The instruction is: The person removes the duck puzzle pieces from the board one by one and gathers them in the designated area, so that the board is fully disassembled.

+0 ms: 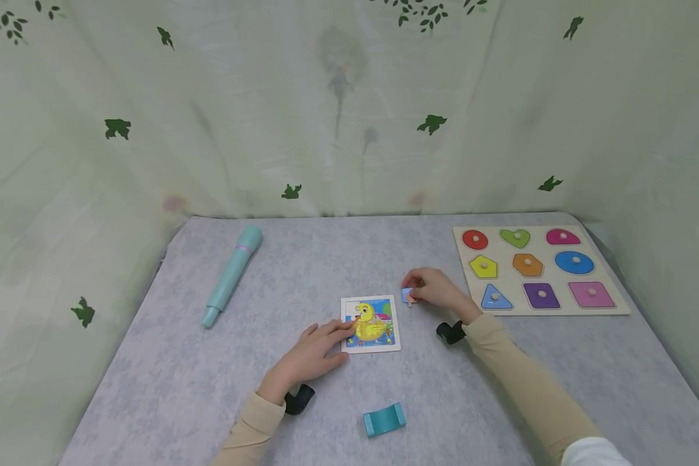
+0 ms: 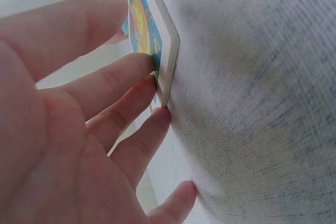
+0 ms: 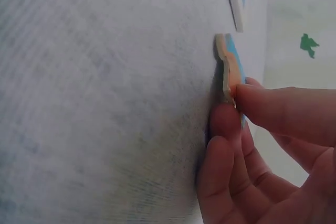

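A small jigsaw puzzle with a yellow duck picture (image 1: 369,323) lies in a white frame in front of me; its upper left corner shows bare white. My left hand (image 1: 317,353) rests on its left side, fingers spread; in the left wrist view the fingertips (image 2: 144,62) touch the frame's edge and picture. Just right of the puzzle, my right hand (image 1: 437,288) pinches a blue and orange puzzle piece (image 1: 408,296) between thumb and fingers. The right wrist view shows that puzzle piece (image 3: 233,69) close over the table, its wooden edge visible.
A wooden shape board (image 1: 483,307) with colourful knobbed pieces lies at the back right. A mint-green pen-shaped tube (image 1: 230,278) lies at the left. Near the front is a teal curved block (image 1: 384,419). A pale leaf-patterned curtain (image 1: 349,129) hangs behind the table.
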### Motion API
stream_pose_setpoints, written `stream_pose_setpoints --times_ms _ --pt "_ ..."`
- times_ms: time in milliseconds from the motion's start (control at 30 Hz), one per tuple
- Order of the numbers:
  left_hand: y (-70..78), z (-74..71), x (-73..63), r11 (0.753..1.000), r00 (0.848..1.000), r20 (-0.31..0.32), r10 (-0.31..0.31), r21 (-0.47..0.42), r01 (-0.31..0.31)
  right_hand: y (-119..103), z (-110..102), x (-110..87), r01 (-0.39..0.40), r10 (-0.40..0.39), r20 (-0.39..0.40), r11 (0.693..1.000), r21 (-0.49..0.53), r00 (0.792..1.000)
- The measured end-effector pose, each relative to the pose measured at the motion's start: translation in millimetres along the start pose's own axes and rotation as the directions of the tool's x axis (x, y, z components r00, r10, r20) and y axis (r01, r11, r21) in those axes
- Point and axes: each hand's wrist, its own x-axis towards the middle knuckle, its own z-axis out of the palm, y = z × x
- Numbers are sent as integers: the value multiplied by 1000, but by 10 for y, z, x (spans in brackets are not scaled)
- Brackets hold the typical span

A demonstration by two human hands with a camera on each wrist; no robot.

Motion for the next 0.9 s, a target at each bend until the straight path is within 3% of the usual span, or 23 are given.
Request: stream_pose_setpoints --times_ms 267,433,600,733,900 --pt "-7 15 0 1000 1000 -12 3 -3 -3 -37 17 5 46 -50 -17 984 -172 999" --pt "-13 23 2 1000 1000 -11 -10 -1 10 -128 62 4 115 -117 -22 992 -53 993" --pt "-8 25 2 1000 1000 -16 -9 11 9 -315 235 52 230 -234 87 971 57 968" --pt "-6 31 8 999 1000 -28 10 45 -9 -433 385 111 291 -284 173 956 -19 943" --pt "2 38 35 997 998 -46 40 70 -37 -528 467 152 275 -252 224 958 -77 942"
